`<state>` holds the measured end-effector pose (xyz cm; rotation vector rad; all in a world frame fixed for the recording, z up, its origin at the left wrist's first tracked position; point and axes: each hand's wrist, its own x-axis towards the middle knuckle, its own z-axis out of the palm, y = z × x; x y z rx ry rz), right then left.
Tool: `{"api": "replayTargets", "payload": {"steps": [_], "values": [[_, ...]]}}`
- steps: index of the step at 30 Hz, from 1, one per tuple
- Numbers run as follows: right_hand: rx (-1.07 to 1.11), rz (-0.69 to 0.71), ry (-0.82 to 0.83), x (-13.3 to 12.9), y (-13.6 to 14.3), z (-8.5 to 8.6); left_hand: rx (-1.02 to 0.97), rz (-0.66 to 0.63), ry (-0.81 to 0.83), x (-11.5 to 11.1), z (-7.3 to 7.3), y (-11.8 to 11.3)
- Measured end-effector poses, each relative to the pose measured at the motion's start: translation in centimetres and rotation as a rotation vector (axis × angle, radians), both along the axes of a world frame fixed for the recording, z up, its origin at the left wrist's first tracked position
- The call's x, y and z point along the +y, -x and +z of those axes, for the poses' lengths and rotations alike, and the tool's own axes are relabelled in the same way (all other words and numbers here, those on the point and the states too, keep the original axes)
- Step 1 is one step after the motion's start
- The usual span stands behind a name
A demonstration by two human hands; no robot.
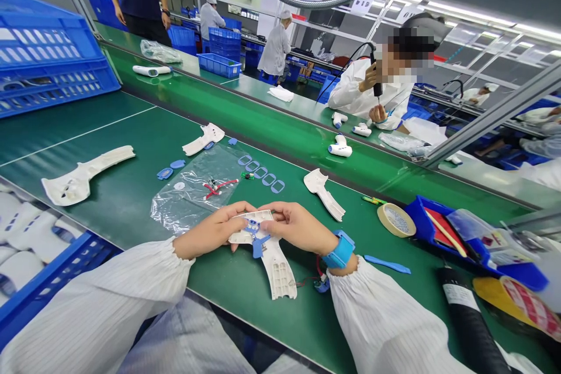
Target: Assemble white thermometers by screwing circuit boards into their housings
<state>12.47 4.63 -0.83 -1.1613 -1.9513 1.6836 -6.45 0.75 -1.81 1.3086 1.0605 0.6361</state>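
A white pistol-shaped plastic housing half (280, 269) is held inner side up, its ribbed handle pointing toward me. My left hand (213, 229) grips the left side of its head, with the thumb on top by a blue insert (253, 226). My right hand (302, 225) closes on the other side, its thumb pressing near the same insert. Below the thumbs sits a blue trigger-like piece (258, 246). Partly hidden by my right wrist, a blue part with red wires (322, 283) lies on the table. Beyond my hands is a clear plastic bag (188, 201) with red-wired parts (214, 189).
More white housing halves (85, 178) and several blue ring frames (262, 173) lie around. At right are a tape roll (397, 220), a blue tray (432, 219), a blue stick (388, 264) and a black electric screwdriver (468, 315). Across the green conveyor (280, 117) sits a co-worker (368, 87).
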Motion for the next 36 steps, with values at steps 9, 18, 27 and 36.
{"api": "replayTargets", "payload": {"steps": [9,18,27,36], "values": [[-0.005,-0.069,-0.027,-0.5,0.0,-0.1,0.01,-0.015,-0.046,-0.1,0.5,0.0],[0.02,-0.122,-0.03,-0.9,-0.3,0.2,-0.186,0.036,0.078,0.1,-0.6,0.2],[-0.102,-0.333,-0.205,-2.1,-6.1,3.6,-0.103,0.075,0.055,1.7,0.0,0.6],[-0.487,-0.111,-0.438,-4.0,-9.2,2.2,-0.038,-0.03,0.09,4.0,0.4,-1.5]]}}
